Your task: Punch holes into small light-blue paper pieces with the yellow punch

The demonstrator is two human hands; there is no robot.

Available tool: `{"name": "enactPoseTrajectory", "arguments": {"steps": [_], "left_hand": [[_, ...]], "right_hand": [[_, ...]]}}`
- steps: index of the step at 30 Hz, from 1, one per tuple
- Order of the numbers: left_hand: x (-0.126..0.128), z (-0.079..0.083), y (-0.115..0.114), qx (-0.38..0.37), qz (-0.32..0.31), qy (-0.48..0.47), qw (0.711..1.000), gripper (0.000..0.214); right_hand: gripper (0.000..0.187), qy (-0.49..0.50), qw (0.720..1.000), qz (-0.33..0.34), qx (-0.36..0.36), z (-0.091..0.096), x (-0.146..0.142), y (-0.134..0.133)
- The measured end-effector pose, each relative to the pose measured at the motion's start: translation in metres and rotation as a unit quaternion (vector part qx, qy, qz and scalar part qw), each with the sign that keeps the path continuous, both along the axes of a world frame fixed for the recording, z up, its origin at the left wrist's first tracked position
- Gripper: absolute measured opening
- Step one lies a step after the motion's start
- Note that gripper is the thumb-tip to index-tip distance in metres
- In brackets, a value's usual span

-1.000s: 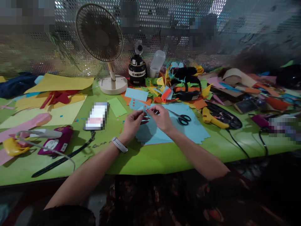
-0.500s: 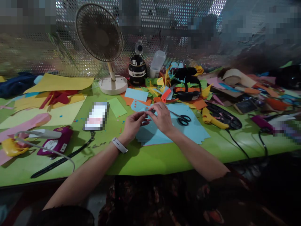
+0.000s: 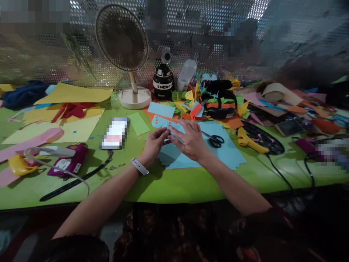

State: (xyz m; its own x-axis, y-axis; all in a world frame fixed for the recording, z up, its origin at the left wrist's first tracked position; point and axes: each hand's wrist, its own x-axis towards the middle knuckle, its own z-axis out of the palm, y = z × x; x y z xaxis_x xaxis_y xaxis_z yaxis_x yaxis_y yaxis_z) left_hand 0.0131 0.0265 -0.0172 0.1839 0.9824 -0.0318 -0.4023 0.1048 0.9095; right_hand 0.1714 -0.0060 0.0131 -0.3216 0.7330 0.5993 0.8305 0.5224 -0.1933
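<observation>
My left hand (image 3: pixel 154 145), with a pale watch strap on its wrist, is closed in a pinch. Whatever sits between its thumb and forefinger is too small to make out. Close by on the right, my right hand (image 3: pixel 193 142) has its fingers spread, their tips near the left fingertips. Both hands are over a stack of light blue paper (image 3: pixel 227 154). Black-handled scissors (image 3: pixel 216 141) lie on that stack, just right of my right hand. Beyond the hands is a light blue strip (image 3: pixel 160 122) with orange dots, partly covered by them.
A phone (image 3: pixel 114 134), a green paper (image 3: pixel 139 123) and a fan (image 3: pixel 135 97) stand or lie to the left. Behind are a black bottle (image 3: pixel 163 84) and heaped paper scraps (image 3: pixel 188 105). A yellow glue gun (image 3: pixel 252 142) rests at right.
My right hand's fingers have gone from a pinch at the left fingertips to spread apart. My left hand keeps its pinch. The whole view has shifted slightly.
</observation>
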Motion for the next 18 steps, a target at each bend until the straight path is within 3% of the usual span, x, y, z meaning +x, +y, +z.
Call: {"name": "enactPoseTrajectory", "arguments": {"steps": [18], "left_hand": [[-0.0004, 0.0016, -0.0019, 0.011, 0.005, -0.008, 1.000, 0.034]], "right_hand": [[0.052, -0.033, 0.999, -0.013, 0.005, -0.0056, -0.0046, -0.0011]]}}
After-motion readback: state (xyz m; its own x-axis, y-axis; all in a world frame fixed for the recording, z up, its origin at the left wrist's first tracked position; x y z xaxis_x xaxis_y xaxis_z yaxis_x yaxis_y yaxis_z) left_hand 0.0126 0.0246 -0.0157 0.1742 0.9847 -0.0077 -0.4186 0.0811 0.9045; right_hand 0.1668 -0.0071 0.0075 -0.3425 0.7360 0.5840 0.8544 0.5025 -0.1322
